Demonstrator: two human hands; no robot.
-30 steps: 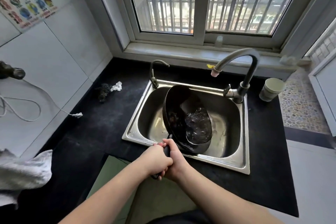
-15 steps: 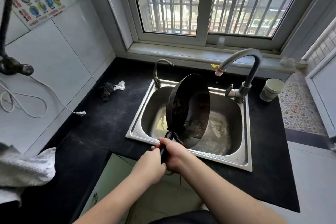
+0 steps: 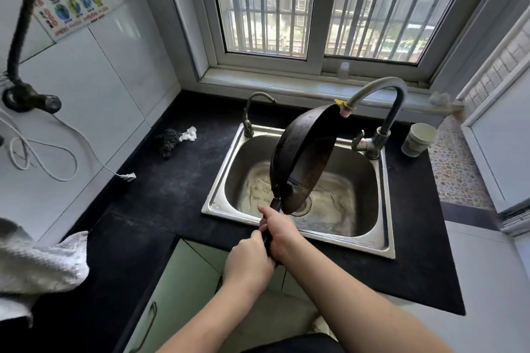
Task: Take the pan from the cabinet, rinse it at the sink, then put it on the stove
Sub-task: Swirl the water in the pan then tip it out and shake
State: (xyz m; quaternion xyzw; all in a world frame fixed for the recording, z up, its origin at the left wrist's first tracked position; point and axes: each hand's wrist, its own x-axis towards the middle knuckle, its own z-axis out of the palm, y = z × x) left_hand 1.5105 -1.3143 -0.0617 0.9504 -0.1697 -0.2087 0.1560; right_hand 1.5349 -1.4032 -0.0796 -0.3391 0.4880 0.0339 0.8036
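A black pan (image 3: 304, 157) is held nearly on edge above the steel sink (image 3: 384, 243), its inside facing right and its top rim close to the spout of the tall faucet (image 3: 384, 94). Both hands grip its dark handle over the sink's front edge: my right hand (image 3: 279, 231) higher up, my left hand (image 3: 246, 261) just below it. Murky water lies in the sink basin. No water runs from the faucet. The stove is out of view.
A black counter (image 3: 160, 195) surrounds the sink. On it lie a dark scrubber with a white scrap (image 3: 175, 137) and a white cable plug (image 3: 127, 177). A cup (image 3: 417, 139) stands at the right. A small second tap (image 3: 251, 112) rises at the sink's back left. A grey cloth (image 3: 37, 264) hangs at left.
The pan went from lying in the sink with water in it to being tipped up on edge and raised toward the faucet; its water has poured out into the basin.
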